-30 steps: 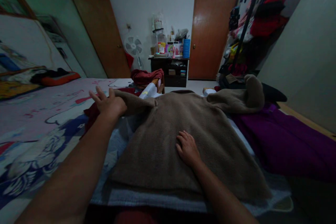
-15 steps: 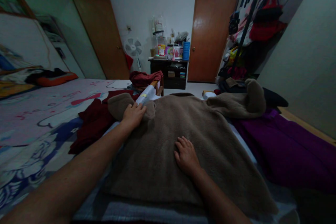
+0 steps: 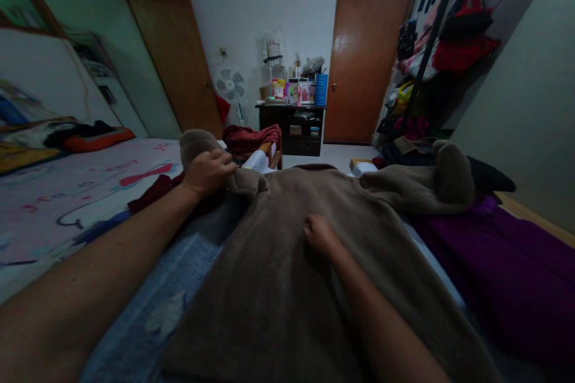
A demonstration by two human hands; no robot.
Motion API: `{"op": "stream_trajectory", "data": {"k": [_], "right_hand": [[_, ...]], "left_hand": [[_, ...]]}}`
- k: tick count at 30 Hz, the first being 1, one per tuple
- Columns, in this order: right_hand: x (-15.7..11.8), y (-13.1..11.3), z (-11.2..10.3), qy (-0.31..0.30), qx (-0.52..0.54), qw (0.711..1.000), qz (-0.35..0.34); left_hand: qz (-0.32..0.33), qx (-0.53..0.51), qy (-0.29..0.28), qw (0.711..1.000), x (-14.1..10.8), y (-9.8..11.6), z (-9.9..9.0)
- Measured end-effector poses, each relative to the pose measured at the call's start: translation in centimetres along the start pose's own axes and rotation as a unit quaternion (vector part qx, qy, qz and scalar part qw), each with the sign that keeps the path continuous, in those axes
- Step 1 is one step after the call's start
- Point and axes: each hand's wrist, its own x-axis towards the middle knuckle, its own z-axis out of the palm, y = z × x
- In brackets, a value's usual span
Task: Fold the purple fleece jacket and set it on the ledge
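A brown fleece sweater lies spread out in front of me, its collar at the far end. Its left sleeve is gripped in my left hand, fingers closed round the cloth, with the sleeve's end raised beyond the knuckles. My right hand is curled closed on the middle of the sweater, and folds run down from it. Over on the right, the other sleeve is bent, its cuff end turned up.
Purple cloth lies to the right, dark red cloth to the left. A bed with a patterned sheet fills the left side. Farther back are a standing fan, a dark cabinet and hanging bags.
My left hand has closed on the sleeve and lifted it leftward. My right hand, flat before, has curled shut on the cloth. The sweater's left edge has shifted, baring blue-white cloth beneath.
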Motion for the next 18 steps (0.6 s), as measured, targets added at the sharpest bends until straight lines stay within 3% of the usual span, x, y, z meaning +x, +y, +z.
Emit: {"op": "stream_trajectory", "data": {"k": [2,5,10,13,15,18], "right_hand": [[0.5,0.7,1.3,0.05,0.004,0.999,0.004],[0.3,1.6,3.3,0.067,-0.003,0.998,0.001],[-0.1,2.5,4.7,0.07,0.017,0.997,-0.003],[-0.1,2.7,4.6,0.077,0.026,0.997,-0.003],[-0.1,2.7,4.5,0.081,0.033,0.996,-0.004],[-0.1,2.8,4.5,0.083,0.042,0.996,-0.006]], "left_hand": [[0.042,0.063,-0.007,0.997,0.2,-1.4,0.6],[0.059,0.1,-0.038,0.992,-0.2,-3.1,2.5],[-0.049,0.113,-0.175,0.977,-0.6,-3.9,4.6],[-0.05,0.086,-0.177,0.979,0.7,-1.8,3.9],[-0.014,0.03,-0.097,0.995,2.2,1.0,3.6],[0.055,-0.101,-0.105,0.988,4.3,5.9,5.0]]}}
